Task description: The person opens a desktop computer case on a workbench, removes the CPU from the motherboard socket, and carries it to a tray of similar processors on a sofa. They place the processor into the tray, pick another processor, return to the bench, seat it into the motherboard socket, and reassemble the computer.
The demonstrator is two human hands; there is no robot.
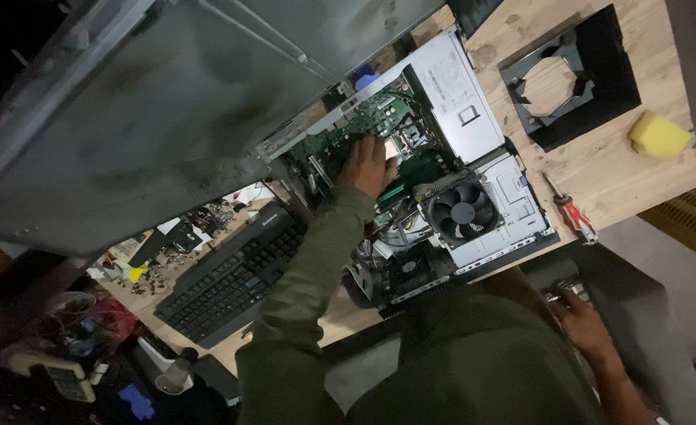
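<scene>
An open desktop computer case (pixel 474 118) lies on a wooden table (pixel 600 165). Its green motherboard (pixel 340 142) and a black cooling fan (pixel 462 211) are exposed. My left hand (pixel 367 167), in a green sleeve, reaches into the case. Its fingers press down on the board beside a small silver square part (pixel 393 146); whether they grip anything is hidden. My right hand (pixel 582 321) is low at the table's near edge. Its fingers are curled around a small shiny metal piece (pixel 564 290).
A red-handled screwdriver (pixel 572 214) lies right of the case. A black plastic fan shroud (pixel 576 75) and a yellow sponge (pixel 659 134) sit beyond. A black keyboard (pixel 234 275) lies on the left among cables and small parts. A large grey metal panel (pixel 151 102) fills the upper left.
</scene>
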